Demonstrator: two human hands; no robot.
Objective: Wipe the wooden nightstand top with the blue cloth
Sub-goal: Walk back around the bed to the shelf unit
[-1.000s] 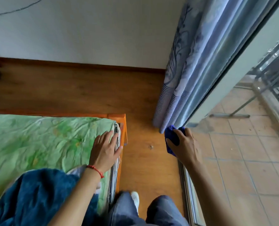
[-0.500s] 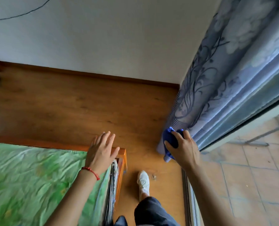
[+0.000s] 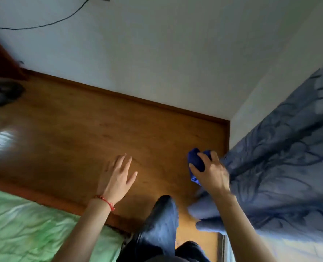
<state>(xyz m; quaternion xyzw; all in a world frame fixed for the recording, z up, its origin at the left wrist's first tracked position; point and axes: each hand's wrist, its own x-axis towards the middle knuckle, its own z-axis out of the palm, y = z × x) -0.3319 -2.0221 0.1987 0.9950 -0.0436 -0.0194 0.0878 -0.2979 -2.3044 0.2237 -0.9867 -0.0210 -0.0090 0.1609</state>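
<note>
My right hand (image 3: pixel 211 173) is closed around the bunched blue cloth (image 3: pixel 195 161) and holds it in the air over the wooden floor, beside the curtain. My left hand (image 3: pixel 117 175) hangs open with fingers spread, holding nothing, just past the bed's wooden frame. A red string bracelet sits on that wrist. No nightstand shows in this view.
A bed with a green sheet (image 3: pixel 24 227) and orange wooden frame (image 3: pixel 49 193) fills the lower left. A blue patterned curtain (image 3: pixel 281 167) hangs at the right. Wooden floor (image 3: pixel 81 125) runs to the white wall (image 3: pixel 157 44). A dark object (image 3: pixel 0 91) lies far left. My jeans-clad leg (image 3: pixel 160 224) steps forward.
The view has swung up and left as I walk forward; the window and balcony left the view. My left hand lifted off the bed corner. My right hand keeps the cloth.
</note>
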